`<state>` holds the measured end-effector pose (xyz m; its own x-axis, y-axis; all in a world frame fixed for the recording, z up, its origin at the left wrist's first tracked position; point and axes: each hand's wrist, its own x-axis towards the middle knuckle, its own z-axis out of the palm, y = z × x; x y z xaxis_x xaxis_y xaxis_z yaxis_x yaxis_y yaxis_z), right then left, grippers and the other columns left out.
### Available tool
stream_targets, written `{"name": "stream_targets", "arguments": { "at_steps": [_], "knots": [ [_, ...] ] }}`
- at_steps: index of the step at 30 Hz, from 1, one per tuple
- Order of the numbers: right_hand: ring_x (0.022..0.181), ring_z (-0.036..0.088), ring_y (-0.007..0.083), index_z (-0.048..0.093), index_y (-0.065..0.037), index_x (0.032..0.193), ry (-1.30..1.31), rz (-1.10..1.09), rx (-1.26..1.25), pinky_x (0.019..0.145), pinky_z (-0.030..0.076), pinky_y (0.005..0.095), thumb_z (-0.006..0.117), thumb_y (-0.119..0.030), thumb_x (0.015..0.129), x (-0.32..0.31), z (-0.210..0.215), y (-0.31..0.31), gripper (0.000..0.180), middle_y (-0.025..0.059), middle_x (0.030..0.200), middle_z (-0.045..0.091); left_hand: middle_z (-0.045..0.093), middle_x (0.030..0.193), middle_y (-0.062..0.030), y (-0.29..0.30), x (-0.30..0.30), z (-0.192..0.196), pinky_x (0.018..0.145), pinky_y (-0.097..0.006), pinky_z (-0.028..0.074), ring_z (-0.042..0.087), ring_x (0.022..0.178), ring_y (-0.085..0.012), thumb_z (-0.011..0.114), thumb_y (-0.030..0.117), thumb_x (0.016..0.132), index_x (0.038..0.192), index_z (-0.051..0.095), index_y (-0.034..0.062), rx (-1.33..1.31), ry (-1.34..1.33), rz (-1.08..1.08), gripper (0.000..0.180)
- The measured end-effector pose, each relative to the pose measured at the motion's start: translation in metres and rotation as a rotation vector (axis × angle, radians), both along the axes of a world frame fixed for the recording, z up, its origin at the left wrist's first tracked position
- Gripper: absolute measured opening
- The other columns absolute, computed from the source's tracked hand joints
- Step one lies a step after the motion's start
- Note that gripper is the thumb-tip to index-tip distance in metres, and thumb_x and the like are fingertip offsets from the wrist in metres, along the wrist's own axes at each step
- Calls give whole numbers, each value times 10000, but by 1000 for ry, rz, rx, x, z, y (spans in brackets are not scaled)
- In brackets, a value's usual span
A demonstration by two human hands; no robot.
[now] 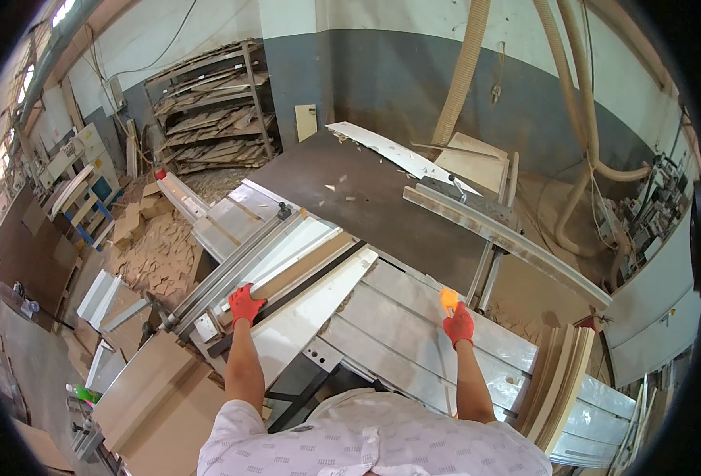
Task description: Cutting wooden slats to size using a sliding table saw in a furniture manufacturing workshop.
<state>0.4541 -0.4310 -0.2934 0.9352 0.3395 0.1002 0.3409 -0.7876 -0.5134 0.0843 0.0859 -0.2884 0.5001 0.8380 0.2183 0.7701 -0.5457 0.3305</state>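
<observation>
My left hand (245,305), in a red glove, lies over the near part of a long narrow brown board (307,262), its fingers and thumb straddling it. Beside that board run a dark strip (314,289) and a white tapering panel (299,313). My right hand (458,326), also gloved in red, is closed around a small orange object (448,299); its exact kind is hard to make out. That hand is above the grey metal saw table (394,321), well apart from the boards on the left.
A metal fence rail (505,244) crosses the dark tabletop (366,202), where wood scraps lie. Upright boards (561,385) stand at the right. Stacked brown panels (148,397) are near left. Offcuts fill a rack (211,111) and cover the floor. Thick hoses (462,75) hang behind.
</observation>
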Motion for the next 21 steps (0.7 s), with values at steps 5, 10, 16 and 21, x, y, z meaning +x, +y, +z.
{"name": "stream_targets", "arguments": {
  "at_steps": [5, 10, 16, 21],
  "knots": [
    [971, 643, 417, 498, -81, 1200, -12, -28, 26, 802, 515, 518, 626, -127, 762, -7, 0, -22, 459, 219, 1029, 674, 627, 1244, -108, -1, -2, -1, 1070, -425, 330, 537, 1215, -297, 820, 429, 689, 1311, 595, 162, 2, 7, 3, 713],
    [977, 628, 444, 483, -41, 1142, -208, -210, 106, 809, 507, 520, 620, -100, 779, -16, -11, -49, 392, 235, 1031, 653, 627, 1230, -99, 0, -2, -5, 1055, -418, 338, 540, 1192, -291, 820, 436, 682, 1304, 593, 171, 45, -33, -27, 714],
    [1003, 597, 472, 460, 0, 1128, -58, -332, 210, 839, 477, 522, 570, -48, 786, -34, -22, -101, 362, 281, 1034, 609, 628, 1219, -103, 1, -1, -7, 1051, -418, 340, 541, 1185, -297, 822, 434, 679, 1302, 593, 175, 44, -21, -26, 713],
    [1000, 599, 463, 470, -10, 1140, 62, -347, 141, 825, 475, 526, 567, -71, 789, -73, -21, -104, 369, 262, 1047, 614, 629, 1216, -113, 2, -2, -6, 1053, -425, 341, 539, 1193, -312, 819, 430, 687, 1303, 594, 171, 20, -19, -21, 705]
  ]
}}
